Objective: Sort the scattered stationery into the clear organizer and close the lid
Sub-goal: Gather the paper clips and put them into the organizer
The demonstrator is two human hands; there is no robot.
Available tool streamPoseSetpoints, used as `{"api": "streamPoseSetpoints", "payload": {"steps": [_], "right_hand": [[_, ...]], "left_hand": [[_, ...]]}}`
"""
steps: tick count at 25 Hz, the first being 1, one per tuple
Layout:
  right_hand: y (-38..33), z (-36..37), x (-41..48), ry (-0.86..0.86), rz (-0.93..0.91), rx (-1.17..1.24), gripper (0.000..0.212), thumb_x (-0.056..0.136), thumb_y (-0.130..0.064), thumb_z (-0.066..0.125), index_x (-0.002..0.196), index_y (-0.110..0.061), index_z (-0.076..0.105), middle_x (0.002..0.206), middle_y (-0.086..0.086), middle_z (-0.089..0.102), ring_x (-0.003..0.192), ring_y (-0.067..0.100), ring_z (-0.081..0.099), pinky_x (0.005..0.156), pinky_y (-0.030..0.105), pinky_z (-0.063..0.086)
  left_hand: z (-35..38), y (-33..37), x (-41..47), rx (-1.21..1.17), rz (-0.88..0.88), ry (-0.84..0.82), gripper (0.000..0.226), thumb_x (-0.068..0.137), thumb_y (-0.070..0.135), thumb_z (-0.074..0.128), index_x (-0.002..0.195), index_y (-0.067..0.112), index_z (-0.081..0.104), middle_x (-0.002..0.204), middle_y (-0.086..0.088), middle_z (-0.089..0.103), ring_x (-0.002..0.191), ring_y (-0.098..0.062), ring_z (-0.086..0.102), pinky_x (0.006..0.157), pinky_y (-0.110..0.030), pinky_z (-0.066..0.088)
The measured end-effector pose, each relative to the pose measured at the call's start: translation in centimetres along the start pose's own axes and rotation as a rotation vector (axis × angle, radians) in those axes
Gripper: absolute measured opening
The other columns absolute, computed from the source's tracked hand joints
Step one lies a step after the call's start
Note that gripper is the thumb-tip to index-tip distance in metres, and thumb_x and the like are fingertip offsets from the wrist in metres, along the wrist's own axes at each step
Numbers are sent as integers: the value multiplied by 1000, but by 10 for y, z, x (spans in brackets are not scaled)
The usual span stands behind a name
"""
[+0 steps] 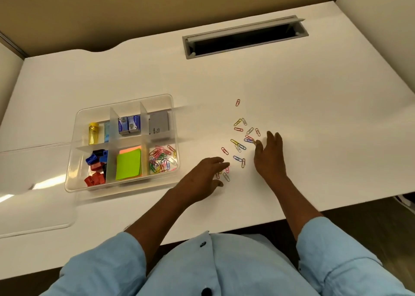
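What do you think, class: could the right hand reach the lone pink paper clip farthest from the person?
Probably yes: the right hand lies near the lone pink paper clip, with only bare desk and flat scattered clips between them.

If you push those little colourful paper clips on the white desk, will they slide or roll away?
The small coloured wire paper clips lie flat on the smooth white desk, so they would probably slide, not roll. They look thin and light, so pinching one up may be fiddly. Overlapping ones by the right hand could hook together.
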State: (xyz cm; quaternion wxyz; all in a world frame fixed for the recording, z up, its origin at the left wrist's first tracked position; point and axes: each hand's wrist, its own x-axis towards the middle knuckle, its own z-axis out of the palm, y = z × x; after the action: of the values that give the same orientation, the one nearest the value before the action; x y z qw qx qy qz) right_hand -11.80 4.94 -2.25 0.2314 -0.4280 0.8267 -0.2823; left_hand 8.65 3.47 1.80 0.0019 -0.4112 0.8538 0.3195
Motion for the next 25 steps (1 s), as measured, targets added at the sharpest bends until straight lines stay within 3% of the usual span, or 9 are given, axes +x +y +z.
{"api": "streamPoseSetpoints", "payload": {"steps": [5,8,11,14,19,22,25], "right_hand": [[13,20,-21,-100,-173,-312,71,96,-47,37,151,-16,6,158,19,-5,147,31,-8,119,44,-6],[12,25,-16,-104,-240,-429,76,91,-62,29,151,-25,1,158,16,-10,146,29,-12,118,45,-9],[5,27,2,-134,-290,-456,73,90,-65,26,150,-33,-1,159,12,-12,146,28,-13,119,47,-6],[-2,27,21,-169,-335,-490,67,92,-62,26,149,-36,2,159,9,-12,146,29,-12,118,49,-5],[-2,25,32,-231,-438,-509,52,99,-48,23,149,-37,13,160,3,-2,147,27,-9,118,49,-6],[-3,20,31,-269,-449,-389,48,101,-39,27,148,-26,26,160,4,8,148,25,-4,119,43,-6],[-6,21,19,-321,-422,-348,50,102,-31,28,149,-16,21,160,8,5,147,26,-6,119,40,-5]], "left_hand": [[42,-5,5,139,51,-81,63,97,27,45,148,30,9,159,-4,-4,147,-21,-7,117,-30,1],[53,-11,8,281,111,-72,66,95,53,28,146,33,-9,156,-3,-22,143,-21,-24,118,-33,-10],[51,-20,15,431,136,-22,73,87,70,12,145,36,-18,154,-6,-27,142,-24,-28,117,-37,-13],[45,-26,27,390,74,23,67,89,66,13,144,41,-16,154,-8,-27,141,-26,-28,117,-37,-13],[39,-21,40,150,-45,74,65,96,46,37,148,33,1,157,-7,-16,145,-25,-18,115,-31,-10],[34,-20,46,127,-59,44,67,95,44,41,149,29,4,158,-5,-12,146,-22,-16,116,-31,-9],[31,-18,47,105,-61,37,56,99,30,38,148,26,13,159,-6,-7,146,-24,-14,118,-33,-6]]}}
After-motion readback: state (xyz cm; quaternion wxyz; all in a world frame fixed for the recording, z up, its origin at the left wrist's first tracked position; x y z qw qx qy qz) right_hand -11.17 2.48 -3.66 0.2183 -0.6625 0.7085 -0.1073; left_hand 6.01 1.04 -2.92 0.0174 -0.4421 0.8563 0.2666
